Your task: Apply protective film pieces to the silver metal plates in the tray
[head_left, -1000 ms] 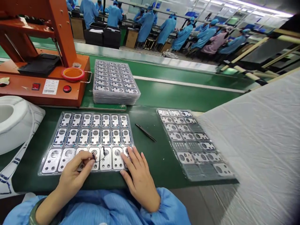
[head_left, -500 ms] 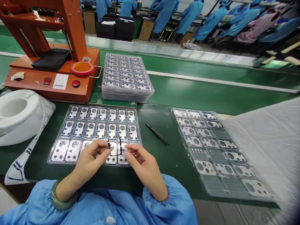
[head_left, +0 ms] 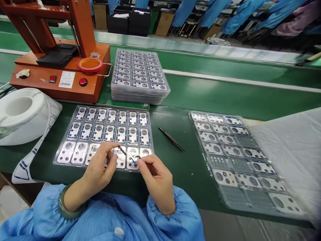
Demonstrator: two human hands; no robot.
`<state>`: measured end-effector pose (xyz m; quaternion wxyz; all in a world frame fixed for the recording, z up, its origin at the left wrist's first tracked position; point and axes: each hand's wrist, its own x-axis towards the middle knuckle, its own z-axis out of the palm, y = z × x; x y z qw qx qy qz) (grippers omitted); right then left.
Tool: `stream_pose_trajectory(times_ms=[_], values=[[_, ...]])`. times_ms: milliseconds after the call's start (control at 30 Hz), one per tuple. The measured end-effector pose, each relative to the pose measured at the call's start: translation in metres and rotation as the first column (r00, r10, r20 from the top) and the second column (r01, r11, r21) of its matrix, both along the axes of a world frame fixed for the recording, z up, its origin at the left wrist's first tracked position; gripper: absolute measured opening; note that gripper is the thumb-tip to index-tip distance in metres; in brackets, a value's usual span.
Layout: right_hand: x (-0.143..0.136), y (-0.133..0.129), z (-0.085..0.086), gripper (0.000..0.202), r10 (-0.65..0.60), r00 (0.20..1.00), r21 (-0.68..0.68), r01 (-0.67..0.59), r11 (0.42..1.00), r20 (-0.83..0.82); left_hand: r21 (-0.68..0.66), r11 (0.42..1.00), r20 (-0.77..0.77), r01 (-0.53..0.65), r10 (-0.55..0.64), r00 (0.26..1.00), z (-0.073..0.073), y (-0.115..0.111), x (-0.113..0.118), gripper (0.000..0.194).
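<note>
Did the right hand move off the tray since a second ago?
Yes. The right hand lifted off the tray front row, where it lay flat, and now pinches the thin dark strip with the left hand.

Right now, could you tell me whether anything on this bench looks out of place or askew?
Mostly tidy. The right tray lies skewed to the table edge with several pockets empty, and black tweezers lie loose between the trays. Both hands, left hand and right hand, pinch a thin dark strip above the near tray.
</note>
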<state>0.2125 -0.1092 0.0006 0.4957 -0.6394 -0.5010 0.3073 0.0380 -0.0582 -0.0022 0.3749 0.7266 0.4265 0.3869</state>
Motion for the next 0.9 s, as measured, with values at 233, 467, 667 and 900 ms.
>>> stream_pose_trajectory(times_ms=[233, 467, 667, 900], values=[[0.003, -0.006, 0.000, 0.018, -0.090, 0.975, -0.021, 0.088, 0.996, -0.204, -0.205, 0.976, 0.063, -0.073, 0.088, 0.994, 0.006, -0.002, -0.001, 0.031], [0.009, -0.012, 0.002, 0.023, -0.036, 0.952, -0.093, 0.008, 0.996, -0.304, -0.332, 0.936, 0.039, 0.113, -0.106, 0.994, 0.019, 0.001, 0.013, 0.021], [0.017, -0.015, 0.006, 0.024, 0.047, 0.955, -0.141, -0.092, 0.986, -0.291, -0.344, 0.923, 0.071, 0.174, -0.160, 0.985, 0.023, 0.006, 0.028, 0.013], [0.041, -0.015, 0.008, 0.026, -0.045, 0.983, -0.211, 0.006, 0.978, -0.177, -0.316, 0.938, 0.028, 0.141, -0.139, 0.990, 0.021, 0.007, 0.055, 0.014]])
